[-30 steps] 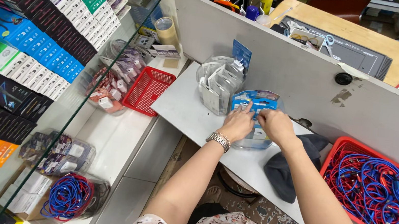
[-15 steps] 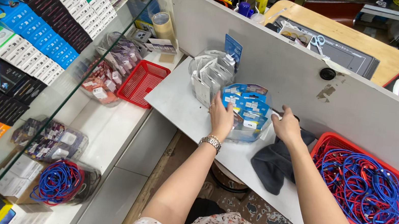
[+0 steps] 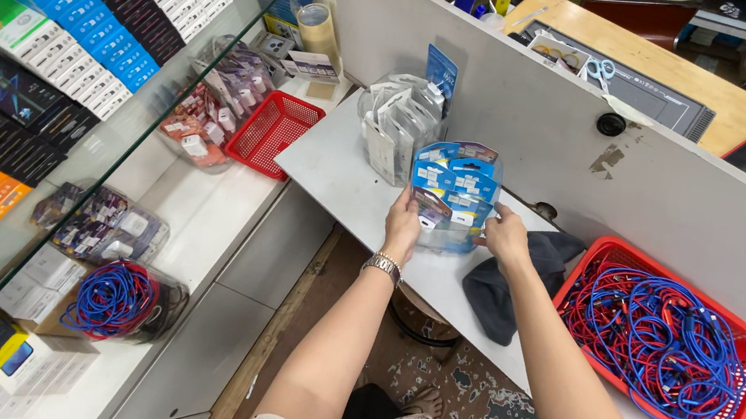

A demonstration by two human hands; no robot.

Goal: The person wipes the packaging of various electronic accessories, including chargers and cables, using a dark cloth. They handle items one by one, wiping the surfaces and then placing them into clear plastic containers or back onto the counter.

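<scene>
A clear plastic bag of small blue packaged items (image 3: 455, 187) stands upright on the white counter (image 3: 331, 166). My left hand (image 3: 404, 223), with a metal watch at the wrist, grips the bag's left side. My right hand (image 3: 506, 237) holds its right side. Just behind it stands a second clear bag of white and grey packets (image 3: 394, 126). A dark grey cloth (image 3: 508, 280) lies on the counter under my right forearm.
A red basket of blue and red cables (image 3: 663, 344) sits at the right. An empty red basket (image 3: 270, 129) stands at the left. A glass display case (image 3: 64, 150) with boxed goods and bagged cables fills the left side. A white partition (image 3: 665, 181) backs the counter.
Both hands have shifted from the top of the blue-packet bag to its two sides, and the bag now stands upright nearer the counter's front edge.
</scene>
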